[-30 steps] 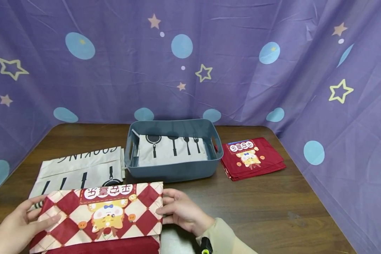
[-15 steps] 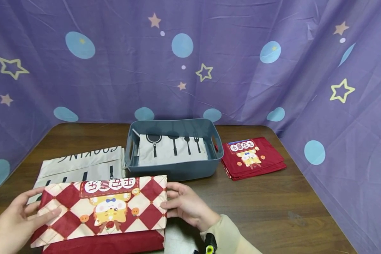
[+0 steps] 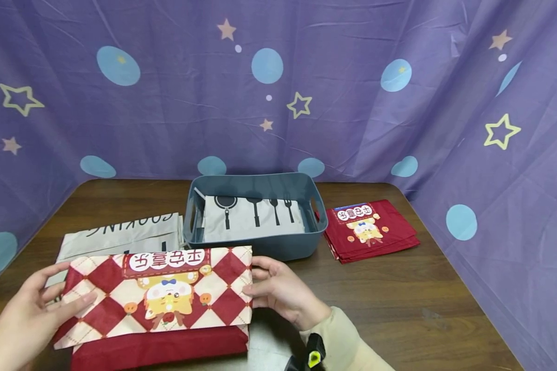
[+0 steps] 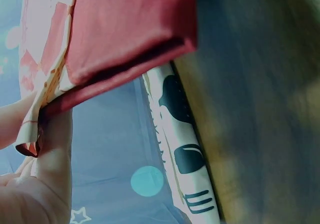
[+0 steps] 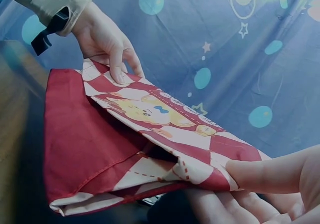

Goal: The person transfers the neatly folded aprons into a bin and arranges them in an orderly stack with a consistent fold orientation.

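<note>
Between both hands hangs a folded red-and-cream checked apron with an upside-down cartoon animal and a plain red lower layer. My left hand pinches its left end, thumb on the printed front and fingers behind. At the opposite end, my right hand holds the edge the same way. In the left wrist view the red underside is raised above the table. The right wrist view shows the folded layers gaping along one side. A blue-grey basket stands just beyond, with a white utensil-print cloth folded inside.
A folded white cloth marked COOKING lies left of the basket, partly hidden behind the held apron. To the basket's right is a folded red apron stack. A purple curtain encloses the wooden table.
Both hands have lifted the checked apron and carried it forward and slightly right. It now covers more of the COOKING cloth and comes closer to the basket in the head view.
</note>
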The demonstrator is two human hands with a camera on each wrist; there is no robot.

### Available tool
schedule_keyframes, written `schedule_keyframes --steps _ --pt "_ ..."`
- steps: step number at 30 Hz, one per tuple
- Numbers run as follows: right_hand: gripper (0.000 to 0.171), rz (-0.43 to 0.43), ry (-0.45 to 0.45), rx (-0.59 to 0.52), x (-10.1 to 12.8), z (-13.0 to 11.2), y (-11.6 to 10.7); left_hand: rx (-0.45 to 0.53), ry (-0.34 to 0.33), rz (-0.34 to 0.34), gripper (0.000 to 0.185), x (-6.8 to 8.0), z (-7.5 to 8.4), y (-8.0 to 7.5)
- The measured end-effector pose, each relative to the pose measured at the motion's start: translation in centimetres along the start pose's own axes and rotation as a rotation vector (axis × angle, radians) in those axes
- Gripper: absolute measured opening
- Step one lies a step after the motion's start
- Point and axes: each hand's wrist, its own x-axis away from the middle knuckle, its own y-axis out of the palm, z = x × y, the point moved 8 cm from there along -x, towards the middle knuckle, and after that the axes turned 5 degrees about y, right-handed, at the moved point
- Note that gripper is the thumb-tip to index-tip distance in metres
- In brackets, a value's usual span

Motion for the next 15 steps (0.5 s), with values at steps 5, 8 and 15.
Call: schedule_keyframes --steps 5,8,15 --pt "0.057 0.025 0.01 -0.008 0.1 -0.4 -0.5 0.037 0.04 0.033 0.077 0.0 0.7 0.1" --pt "0.058 0.027 0.01 0.002 0.2 -0.6 -0.7 0.014 0.041 0.036 0.086 -0.2 1.1 0.2" --pt "0.057 0.055 0.006 0.006 0.4 -1.0 -1.4 -0.016 0.084 0.041 0.085 -0.5 1.7 0.4"
